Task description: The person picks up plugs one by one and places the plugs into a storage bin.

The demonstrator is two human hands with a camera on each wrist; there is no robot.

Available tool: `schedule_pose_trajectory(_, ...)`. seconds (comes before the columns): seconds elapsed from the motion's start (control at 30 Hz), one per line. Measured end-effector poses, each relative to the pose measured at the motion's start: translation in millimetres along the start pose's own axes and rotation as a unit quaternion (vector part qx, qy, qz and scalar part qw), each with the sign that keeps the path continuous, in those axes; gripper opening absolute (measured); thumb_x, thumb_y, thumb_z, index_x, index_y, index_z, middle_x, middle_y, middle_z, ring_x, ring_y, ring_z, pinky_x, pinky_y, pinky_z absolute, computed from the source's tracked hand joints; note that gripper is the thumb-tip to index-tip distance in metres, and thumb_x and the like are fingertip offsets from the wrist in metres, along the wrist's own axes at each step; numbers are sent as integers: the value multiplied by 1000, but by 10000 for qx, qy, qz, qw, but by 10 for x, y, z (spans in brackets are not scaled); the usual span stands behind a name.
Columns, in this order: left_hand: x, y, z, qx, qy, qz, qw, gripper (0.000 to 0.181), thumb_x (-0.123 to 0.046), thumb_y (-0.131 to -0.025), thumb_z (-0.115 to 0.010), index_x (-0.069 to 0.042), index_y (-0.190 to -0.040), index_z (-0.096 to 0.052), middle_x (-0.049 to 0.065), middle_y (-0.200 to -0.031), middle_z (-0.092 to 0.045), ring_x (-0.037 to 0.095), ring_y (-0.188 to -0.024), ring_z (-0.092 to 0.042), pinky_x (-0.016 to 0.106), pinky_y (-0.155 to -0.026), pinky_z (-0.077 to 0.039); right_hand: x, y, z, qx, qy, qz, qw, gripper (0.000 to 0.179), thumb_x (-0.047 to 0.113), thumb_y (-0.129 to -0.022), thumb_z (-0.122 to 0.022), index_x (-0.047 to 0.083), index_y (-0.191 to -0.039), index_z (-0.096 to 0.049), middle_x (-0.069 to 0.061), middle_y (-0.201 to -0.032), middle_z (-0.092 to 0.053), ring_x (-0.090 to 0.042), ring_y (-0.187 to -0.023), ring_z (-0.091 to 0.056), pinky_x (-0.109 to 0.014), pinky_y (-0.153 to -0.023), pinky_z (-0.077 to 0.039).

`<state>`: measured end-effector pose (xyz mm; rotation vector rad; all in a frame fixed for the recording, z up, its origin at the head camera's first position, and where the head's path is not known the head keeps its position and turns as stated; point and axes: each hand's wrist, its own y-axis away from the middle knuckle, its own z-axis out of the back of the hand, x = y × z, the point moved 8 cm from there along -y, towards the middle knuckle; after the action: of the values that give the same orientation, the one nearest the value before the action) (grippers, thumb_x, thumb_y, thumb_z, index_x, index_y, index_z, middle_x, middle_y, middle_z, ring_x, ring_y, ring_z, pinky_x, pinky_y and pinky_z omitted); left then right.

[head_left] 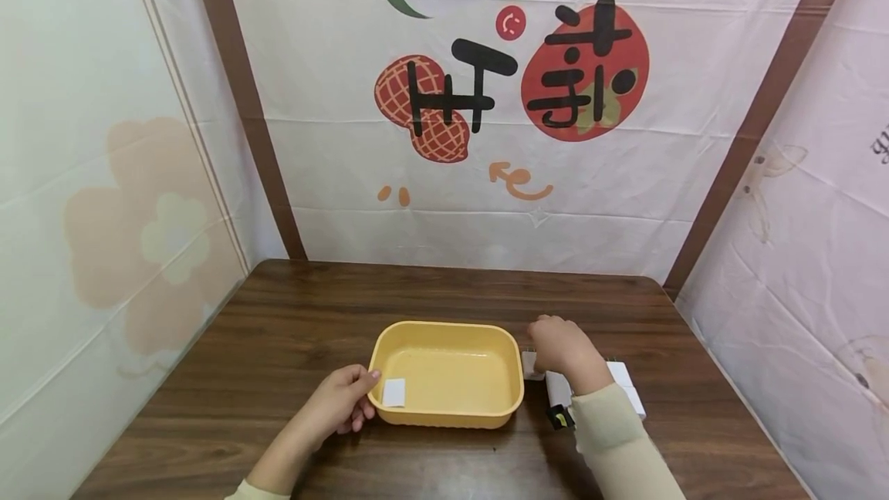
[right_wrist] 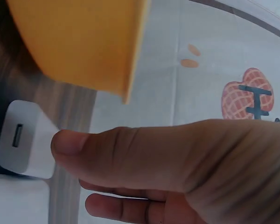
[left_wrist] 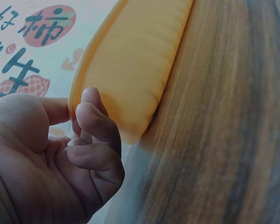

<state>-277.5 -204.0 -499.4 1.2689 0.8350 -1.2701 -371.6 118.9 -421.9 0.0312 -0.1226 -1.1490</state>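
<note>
A shallow yellow plastic basin (head_left: 451,417) stands on the table. My left hand (head_left: 340,400) holds its left rim, thumb over the edge and the other fingers curled against the outside wall, as the left wrist view shows. A flat-looking white square piece (head_left: 393,393) lies inside, near the left front corner. My right hand (head_left: 566,349) is beyond the basin's right side, over a white charger plug (right_wrist: 25,140) with a USB slot. The right thumb tip overlaps the charger's edge; the index fingertip is hidden, so I cannot tell whether the hand grips it.
Partly under the right forearm are another white block (head_left: 558,388), white boxes (head_left: 627,388) and a small black item with a yellow mark (head_left: 559,417). The dark wooden table (head_left: 333,292) ends at a printed cloth wall (head_left: 486,238).
</note>
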Motion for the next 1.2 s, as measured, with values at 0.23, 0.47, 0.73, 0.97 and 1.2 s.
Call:
schedule_pose_trajectory(0.23,-15,6,-12,42,-7,-21,10000,44,-40,-106,-54,3,-100,-54,4,-67,-61,9,-47,-50,21,-41,-34,-73,-55,-102,121,38,-110,9999,29,12,-68,-95,12,-89,-75,-3,-88,-65,-23,-82,-61,-48,-79,-55)
schedule_pose_trajectory(0.47,8,-4,-7,54,5,-29,10000,45,-40,-107,-54,4,-100,-54,4,-67,-61,9,-47,-50,21,-41,-33,-100,-100,-204,201,-17,-191,9996,21,5,-74,-87,12,-89,-74,-2,-86,-68,-20,-74,-55,-43,-71,-52)
schedule_pose_trajectory(0.73,8,-10,-16,29,-56,-26,10000,40,-37,-107,-53,1,-99,-55,4,-67,-61,10,-47,-50,21,-41,-33,-103,-84,-226,166,-159,-229,9995,24,1,-75,-84,12,-95,-76,-3,-91,-71,-19,-75,-57,-44,-73,-54)
schedule_pose_trajectory(0.97,7,-10,-17,-3,-81,14,10000,38,-37,-107,-53,1,-99,-55,4,-67,-61,10,-47,-50,21,-41,-33,-131,-80,-238,237,-248,-346,9988,26,-1,-79,-81,12,-100,-77,-3,-96,-72,-19,-78,-58,-44,-76,-54)
schedule_pose_trajectory(1.2,17,-20,-15,10,-83,10,10000,38,-35,-108,-52,2,-100,-55,3,-67,-61,10,-48,-51,21,-41,-33,-131,-89,-242,182,-231,-283,9992,22,-2,-80,-77,12,-98,-76,-3,-94,-72,-19,-75,-57,-44,-72,-53)
